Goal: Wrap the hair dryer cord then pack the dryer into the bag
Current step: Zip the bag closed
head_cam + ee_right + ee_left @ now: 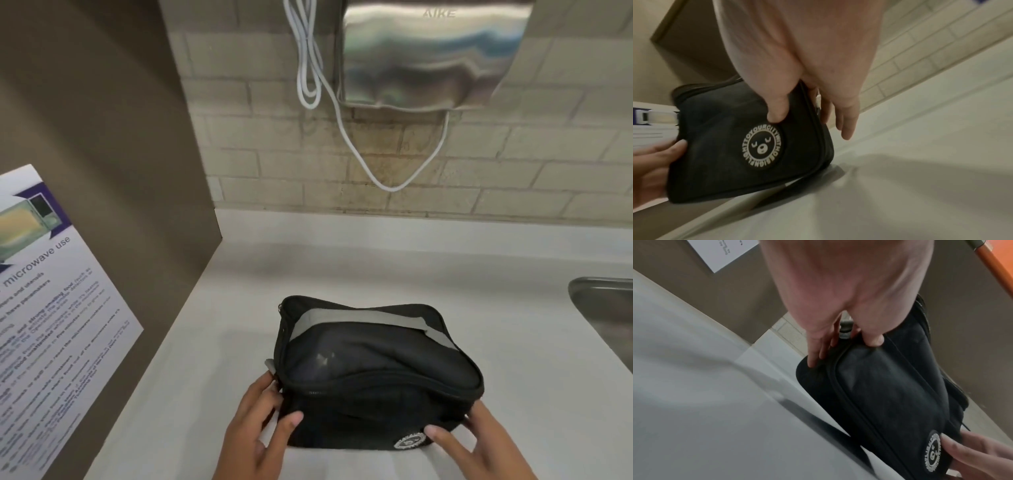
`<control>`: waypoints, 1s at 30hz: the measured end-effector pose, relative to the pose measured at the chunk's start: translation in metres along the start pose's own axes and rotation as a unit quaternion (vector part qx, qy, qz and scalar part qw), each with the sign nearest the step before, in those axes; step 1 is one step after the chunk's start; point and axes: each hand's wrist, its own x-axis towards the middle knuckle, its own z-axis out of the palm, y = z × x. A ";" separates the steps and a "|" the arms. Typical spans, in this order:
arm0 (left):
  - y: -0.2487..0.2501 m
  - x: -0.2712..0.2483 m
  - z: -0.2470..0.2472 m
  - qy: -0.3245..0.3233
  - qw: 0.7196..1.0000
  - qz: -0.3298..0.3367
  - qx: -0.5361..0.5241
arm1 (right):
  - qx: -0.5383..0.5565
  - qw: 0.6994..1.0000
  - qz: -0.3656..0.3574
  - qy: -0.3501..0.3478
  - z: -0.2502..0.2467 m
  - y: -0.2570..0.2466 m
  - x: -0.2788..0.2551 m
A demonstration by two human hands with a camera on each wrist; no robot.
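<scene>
- Bag [373, 373]: black, zipped shut, grey strip across the top, round white logo [409, 442] at the near right corner; sitting on the counter [445, 274] at 6 o'clock in the head view.
- Left hand [255, 425]: gripping the bag's left end at 7 o'clock, thumb pressing the near face, fingers curling round the end.
- Right hand [476, 442]: gripping the bag's right end at 5 o'clock, thumb pressing beside the logo, fingers wrapping behind the end, little finger hanging free in the right wrist view.
- Dryer: not showing; cannot tell whether lying inside the bag.
- Hand dryer [428, 54]: steel, hanging on the tiled wall at 12 o'clock, white cable [310, 68] looping beside and below.
- Notice [51, 308]: microwave use sheet, sticking to the brown panel at 9 o'clock.
- Sink [606, 315]: steel, showing at 3 o'clock.
</scene>
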 end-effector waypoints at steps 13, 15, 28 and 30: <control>0.028 0.085 -0.056 0.199 0.974 -0.040 -0.097 | 0.286 0.958 -0.026 0.009 0.066 -0.098 0.073; 0.019 0.110 -0.067 0.190 0.975 -0.053 -0.100 | 0.335 0.942 0.000 -0.024 0.074 -0.105 0.098; -0.038 0.251 -0.090 0.126 0.961 -0.204 -0.136 | 0.247 0.963 0.097 -0.046 0.130 -0.109 0.227; -0.047 0.258 -0.090 0.120 0.958 -0.221 -0.140 | 0.231 0.966 0.105 -0.043 0.136 -0.106 0.235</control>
